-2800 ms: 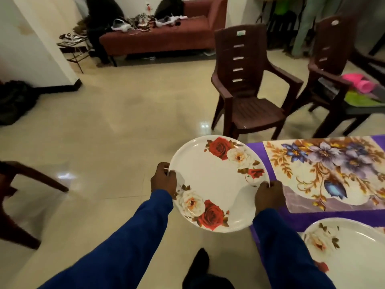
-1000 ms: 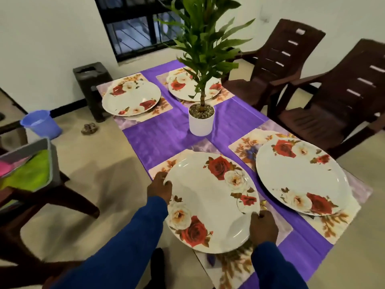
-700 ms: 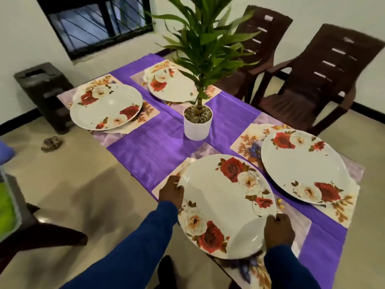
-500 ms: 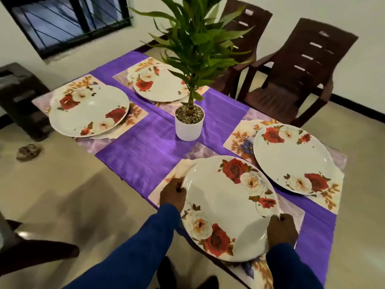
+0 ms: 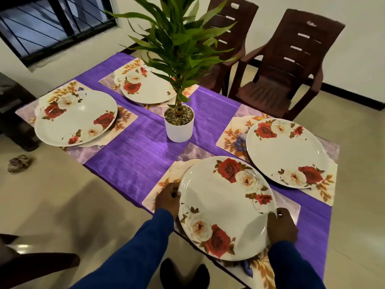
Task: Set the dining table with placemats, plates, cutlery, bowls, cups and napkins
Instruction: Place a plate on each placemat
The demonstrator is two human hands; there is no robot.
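At the lower centre of the frame a white plate with red and white roses (image 5: pixel 226 207) lay over a floral placemat (image 5: pixel 164 185), whose corners showed at the plate's upper left and lower right. The left hand (image 5: pixel 167 198) gripped the plate's left rim, fingers curled at the edge. The right hand (image 5: pixel 281 225) gripped the lower right rim, thumb on top of the edge. Whether the plate rested fully on the placemat or was held just above it could not be told. Both arms wore blue sleeves (image 5: pixel 133 251).

Three further plates were each on a placemat: one at right centre (image 5: pixel 287 153), one at left centre (image 5: pixel 76 117), and one at upper centre (image 5: pixel 148 86), partly hidden behind foliage. All stood on a purple tablecloth (image 5: pixel 135 147).

A potted plant in a white pot (image 5: pixel 179 126) stood upright near the middle of the table, between the four settings and apart from each plate.

Two brown plastic chairs (image 5: pixel 285 65) stood at the upper right, beyond the table. A barred window (image 5: pixel 52 24) occupied the upper left.
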